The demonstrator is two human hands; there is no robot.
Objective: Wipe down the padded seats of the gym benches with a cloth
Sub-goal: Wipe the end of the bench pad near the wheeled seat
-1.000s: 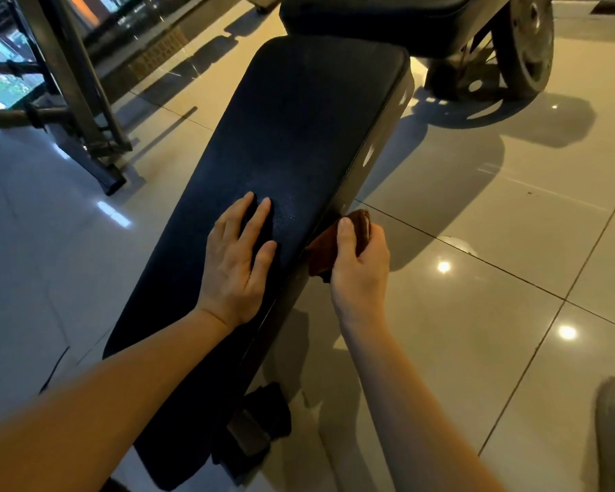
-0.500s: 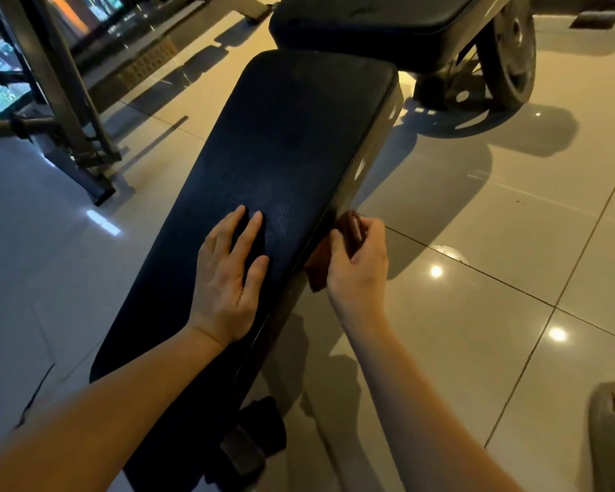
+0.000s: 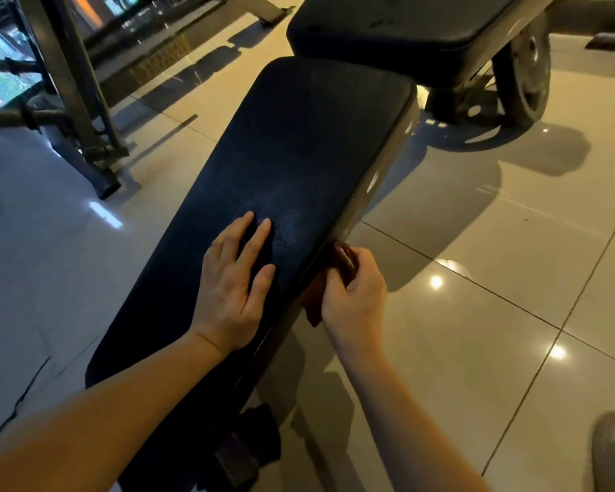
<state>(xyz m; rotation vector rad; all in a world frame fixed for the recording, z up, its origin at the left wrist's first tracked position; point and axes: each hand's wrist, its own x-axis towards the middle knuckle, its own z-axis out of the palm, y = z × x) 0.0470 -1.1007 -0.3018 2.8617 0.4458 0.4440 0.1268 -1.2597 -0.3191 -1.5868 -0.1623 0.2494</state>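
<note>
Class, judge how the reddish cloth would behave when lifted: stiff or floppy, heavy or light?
Probably floppy: the cloth bunches and droops below the right hand. Likely light, since that hand alone holds it against the bench.

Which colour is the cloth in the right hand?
Reddish-brown cloth, seen in the head view.

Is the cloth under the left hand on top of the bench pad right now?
No, the right hand grips the cloth at the bench pad's side edge, while the left hand rests flat on top.
</note>
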